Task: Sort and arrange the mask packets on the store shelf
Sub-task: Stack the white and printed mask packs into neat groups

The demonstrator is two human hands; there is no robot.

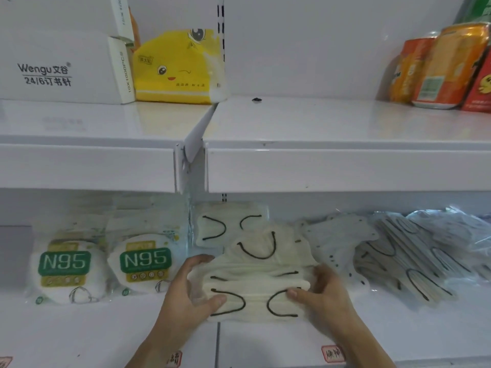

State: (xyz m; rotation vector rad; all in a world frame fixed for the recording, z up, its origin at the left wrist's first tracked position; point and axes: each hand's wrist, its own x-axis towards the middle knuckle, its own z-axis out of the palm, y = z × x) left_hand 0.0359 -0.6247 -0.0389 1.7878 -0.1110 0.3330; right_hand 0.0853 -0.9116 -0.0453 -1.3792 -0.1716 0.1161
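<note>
**Squaring up the cream mask stack, lower shelf**

Head view: both my hands grip one stack of cream mask packets [255, 288] with black ear loops, sitting on the lower shelf [398, 328] near its front edge. My left hand [196, 285] clamps the stack's left end, thumb on the top packet, fingers curled behind. My right hand [321, 290] pinches the right end the same way. Just behind the stack another cream packet [225, 224] leans at the back. Left of the stack stand two N95 packets [106, 264]; right of it lies a loose heap of grey-blue mask packets [414, 256].

Handling guess: light, soft, slick film, so the layers will likely slide and fan out. Best held at both short ends, squeezing evenly.
</note>
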